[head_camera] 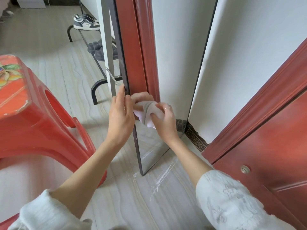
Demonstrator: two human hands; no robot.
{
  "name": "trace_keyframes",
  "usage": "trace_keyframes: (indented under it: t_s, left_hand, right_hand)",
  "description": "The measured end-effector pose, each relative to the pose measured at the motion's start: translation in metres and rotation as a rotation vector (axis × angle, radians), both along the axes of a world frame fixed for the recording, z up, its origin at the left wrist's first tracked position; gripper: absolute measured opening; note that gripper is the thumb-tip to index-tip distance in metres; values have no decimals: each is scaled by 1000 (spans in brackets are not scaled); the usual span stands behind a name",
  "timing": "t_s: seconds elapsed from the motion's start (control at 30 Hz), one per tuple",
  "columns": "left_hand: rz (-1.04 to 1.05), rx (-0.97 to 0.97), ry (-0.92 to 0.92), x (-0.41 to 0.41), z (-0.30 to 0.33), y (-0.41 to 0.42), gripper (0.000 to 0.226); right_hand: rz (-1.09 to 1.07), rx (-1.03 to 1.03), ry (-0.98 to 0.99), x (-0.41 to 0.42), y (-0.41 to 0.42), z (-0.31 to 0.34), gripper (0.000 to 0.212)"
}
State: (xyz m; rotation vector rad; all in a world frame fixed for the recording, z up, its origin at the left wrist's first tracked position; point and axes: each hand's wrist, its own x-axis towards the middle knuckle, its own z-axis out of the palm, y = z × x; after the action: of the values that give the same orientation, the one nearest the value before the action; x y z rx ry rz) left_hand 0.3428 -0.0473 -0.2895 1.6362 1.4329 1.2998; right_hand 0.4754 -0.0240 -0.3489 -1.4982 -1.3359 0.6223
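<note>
A tall floor mirror (176, 63) with a thin dark frame stands on the tiled floor, leaning toward the wall. My left hand (120, 117) holds the mirror's left edge, fingers along the frame and thumb on the glass side. My right hand (163, 121) grips a bunched white and grey cloth (149, 112) and presses it against the lower part of the glass. The cloth's reflection shows just above it.
A red plastic stool (33, 117) stands close on the left. A red-brown door (269, 146) and its frame fill the right. Behind the mirror is a black shoe rack (96, 87) with sneakers (86, 22) and slippers. Wet streaks mark the floor (159, 178) near the mirror's base.
</note>
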Motion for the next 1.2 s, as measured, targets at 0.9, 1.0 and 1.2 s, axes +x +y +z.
trace_keyframes:
  t_s: [0.9, 1.0, 1.2]
  left_hand:
    - [90, 21, 94, 14, -33, 10, 21]
    - [99, 40, 115, 15, -35, 10, 20]
    - [89, 59, 131, 13, -35, 10, 19]
  right_hand:
    - [-73, -140, -36, 18, 7, -61, 21]
    - [-59, -240, 4, 25, 5, -73, 17]
    - [-101, 157, -3, 15, 23, 4, 25]
